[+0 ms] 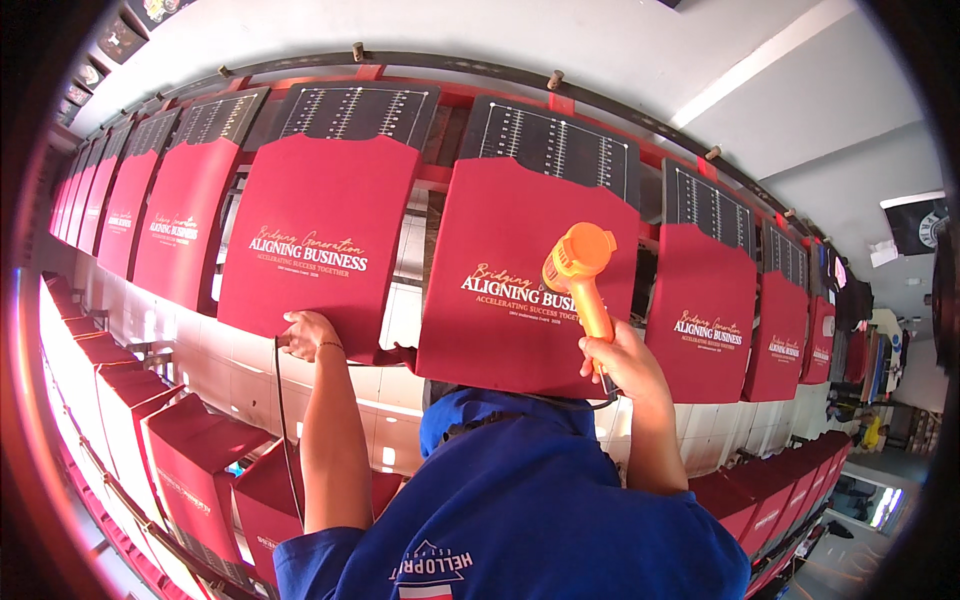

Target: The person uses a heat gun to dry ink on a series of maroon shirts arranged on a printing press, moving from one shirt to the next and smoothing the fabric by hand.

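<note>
My right hand (632,362) is wrapped round the handle of an orange heat gun (584,262). The gun is upright over a red shirt piece (520,220) with white and gold print, covering part of that print. This piece lies flat on a dark board (545,140) marked with white scales. At the lower edge of the neighbouring red shirt piece (320,200), my left hand (312,336) has its fingers closed on a black cord (281,400). The cord hangs down from there, and a stretch also runs across toward the gun; part of it is hidden behind my body.
More boards with red shirt pieces (700,300) continue left and right along a dark rail (450,72) with a red frame. Another row of draped red pieces (205,450) stands behind me. A tiled floor (400,400) shows between the rows. Dark clothes (852,300) hang at the far right.
</note>
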`<state>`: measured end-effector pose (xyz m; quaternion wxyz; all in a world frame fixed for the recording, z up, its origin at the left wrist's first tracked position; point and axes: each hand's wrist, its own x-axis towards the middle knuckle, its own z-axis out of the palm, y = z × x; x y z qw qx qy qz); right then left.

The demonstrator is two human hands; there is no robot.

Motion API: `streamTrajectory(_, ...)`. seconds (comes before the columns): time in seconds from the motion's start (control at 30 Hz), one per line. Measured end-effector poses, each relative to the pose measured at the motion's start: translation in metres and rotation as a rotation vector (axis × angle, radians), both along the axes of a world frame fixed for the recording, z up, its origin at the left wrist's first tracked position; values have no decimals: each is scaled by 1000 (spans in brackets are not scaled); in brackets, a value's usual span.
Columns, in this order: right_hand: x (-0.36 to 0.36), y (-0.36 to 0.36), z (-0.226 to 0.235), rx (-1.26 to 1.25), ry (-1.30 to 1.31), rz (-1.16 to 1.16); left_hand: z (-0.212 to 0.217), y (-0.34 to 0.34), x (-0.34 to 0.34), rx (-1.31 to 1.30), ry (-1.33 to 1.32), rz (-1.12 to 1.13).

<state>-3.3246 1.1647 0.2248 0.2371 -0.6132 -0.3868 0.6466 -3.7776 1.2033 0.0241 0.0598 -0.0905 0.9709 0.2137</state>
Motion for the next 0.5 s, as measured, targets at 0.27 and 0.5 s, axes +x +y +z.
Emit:
streamTrajectory(0.27, 4, -5, 2, 9, 1, 4, -5, 0, -2, -1, 11, -4)
streamTrajectory(0.5, 21, -5, 2, -18, 4, -14, 0, 0, 0, 4, 10, 6)
